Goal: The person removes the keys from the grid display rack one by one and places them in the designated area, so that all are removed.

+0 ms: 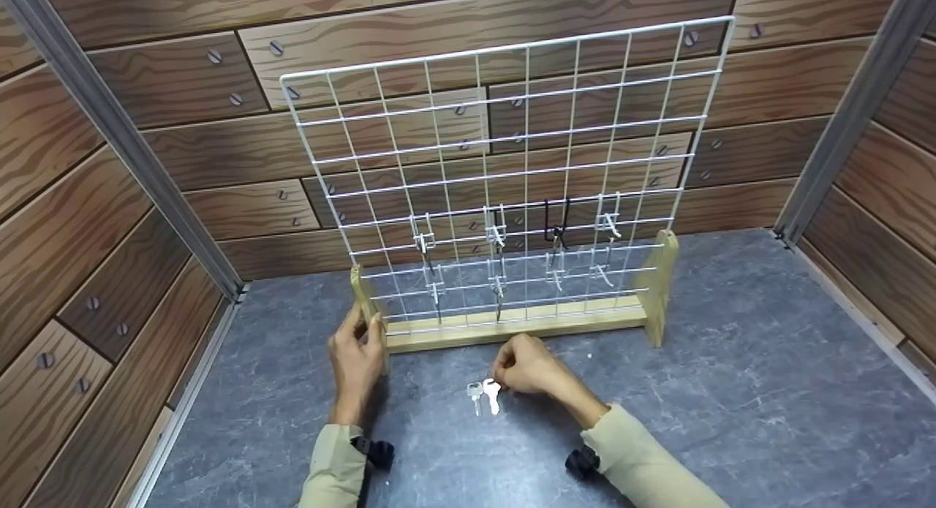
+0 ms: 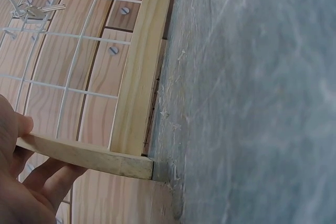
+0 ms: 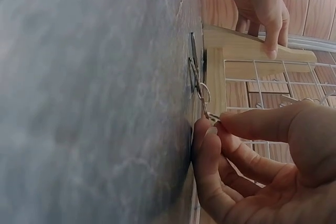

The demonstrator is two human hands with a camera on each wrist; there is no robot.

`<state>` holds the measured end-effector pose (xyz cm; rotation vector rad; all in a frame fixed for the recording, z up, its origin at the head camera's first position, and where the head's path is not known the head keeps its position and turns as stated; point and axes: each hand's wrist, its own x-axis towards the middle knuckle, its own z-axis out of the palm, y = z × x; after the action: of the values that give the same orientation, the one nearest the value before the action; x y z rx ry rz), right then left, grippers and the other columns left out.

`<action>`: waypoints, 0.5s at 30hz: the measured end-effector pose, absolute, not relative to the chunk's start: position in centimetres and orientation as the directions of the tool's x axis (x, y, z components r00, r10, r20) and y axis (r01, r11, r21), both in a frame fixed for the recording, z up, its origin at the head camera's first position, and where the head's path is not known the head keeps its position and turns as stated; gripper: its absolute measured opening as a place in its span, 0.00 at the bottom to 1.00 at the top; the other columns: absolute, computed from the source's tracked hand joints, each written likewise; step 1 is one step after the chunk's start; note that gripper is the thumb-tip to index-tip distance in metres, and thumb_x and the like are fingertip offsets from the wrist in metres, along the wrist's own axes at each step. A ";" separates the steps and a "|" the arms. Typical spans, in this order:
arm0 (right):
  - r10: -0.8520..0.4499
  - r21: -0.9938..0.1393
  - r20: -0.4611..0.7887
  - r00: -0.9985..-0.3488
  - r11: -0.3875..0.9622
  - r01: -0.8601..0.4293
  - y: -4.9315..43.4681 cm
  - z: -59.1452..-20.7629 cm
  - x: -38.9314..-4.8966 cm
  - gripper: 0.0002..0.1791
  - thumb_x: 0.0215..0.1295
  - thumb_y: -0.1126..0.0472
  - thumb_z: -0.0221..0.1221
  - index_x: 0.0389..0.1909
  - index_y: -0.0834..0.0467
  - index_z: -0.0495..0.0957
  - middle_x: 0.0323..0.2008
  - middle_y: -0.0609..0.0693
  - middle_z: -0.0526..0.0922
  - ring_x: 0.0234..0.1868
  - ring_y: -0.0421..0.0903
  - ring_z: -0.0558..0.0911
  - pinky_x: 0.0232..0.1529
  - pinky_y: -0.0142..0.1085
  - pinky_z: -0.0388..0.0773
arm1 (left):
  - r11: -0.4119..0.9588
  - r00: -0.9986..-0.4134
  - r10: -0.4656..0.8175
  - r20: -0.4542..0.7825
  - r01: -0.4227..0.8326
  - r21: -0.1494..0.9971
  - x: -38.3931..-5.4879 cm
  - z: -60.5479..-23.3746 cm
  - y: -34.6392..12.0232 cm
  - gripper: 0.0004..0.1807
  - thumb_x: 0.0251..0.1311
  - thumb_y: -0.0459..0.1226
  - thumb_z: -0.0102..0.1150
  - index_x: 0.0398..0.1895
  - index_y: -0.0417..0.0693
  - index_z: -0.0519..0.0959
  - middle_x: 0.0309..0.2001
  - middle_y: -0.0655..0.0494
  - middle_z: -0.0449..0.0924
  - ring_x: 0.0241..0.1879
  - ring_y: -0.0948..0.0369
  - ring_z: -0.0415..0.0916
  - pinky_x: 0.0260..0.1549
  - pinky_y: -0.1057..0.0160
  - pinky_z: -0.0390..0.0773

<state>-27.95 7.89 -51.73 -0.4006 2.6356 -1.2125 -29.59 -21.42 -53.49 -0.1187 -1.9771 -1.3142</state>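
My left hand holds the left wooden end piece of a wire grid rack, thumb on one side and fingers on the other. Low over the grey tabletop in front of the rack, my right hand pinches a small bunch of keys between thumb and fingertips. Two key blades show in the head view, the right one bright with glare. A thin metal ring is visible by the keys in the right wrist view. My fingertips hide the part they pinch.
The white wire grid stands upright on a wooden base. Several hooks hang on its lower rows, among them a black hook. A key hangs from a hook in the left wrist view. Wood-patterned walls enclose the table.
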 end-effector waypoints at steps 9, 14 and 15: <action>-0.349 -0.806 -0.114 -0.930 0.580 -0.118 7.9 -51.8 -27.9 0.07 0.62 0.72 0.66 0.27 0.59 0.87 0.25 0.49 0.88 0.22 0.42 0.85 0.23 0.32 0.82 | 0.438 -0.725 -0.324 0.608 0.454 0.775 -29.5 -53.7 -21.4 0.17 0.67 0.24 0.65 0.59 0.34 0.84 0.42 0.34 0.90 0.44 0.38 0.90 0.41 0.43 0.88; -0.358 -0.809 -0.108 -0.928 0.573 -0.127 7.8 -51.8 -28.0 0.08 0.63 0.72 0.66 0.27 0.59 0.87 0.24 0.50 0.87 0.22 0.43 0.85 0.23 0.33 0.83 | 0.430 -0.714 -0.336 0.614 0.464 0.774 -29.6 -53.7 -21.3 0.17 0.66 0.23 0.66 0.57 0.33 0.85 0.42 0.32 0.89 0.44 0.37 0.90 0.41 0.44 0.88; -0.359 -0.808 -0.107 -0.927 0.575 -0.129 7.8 -51.9 -28.0 0.08 0.64 0.72 0.66 0.27 0.59 0.87 0.24 0.50 0.87 0.21 0.42 0.85 0.23 0.32 0.82 | 0.431 -0.711 -0.338 0.617 0.466 0.773 -29.6 -53.6 -21.3 0.16 0.66 0.23 0.66 0.56 0.33 0.85 0.42 0.32 0.89 0.43 0.37 0.90 0.41 0.43 0.88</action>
<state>-28.00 7.83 -51.85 -0.4034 2.5493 -1.2768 -29.58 -21.30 -53.63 -0.1087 -1.9341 -1.3595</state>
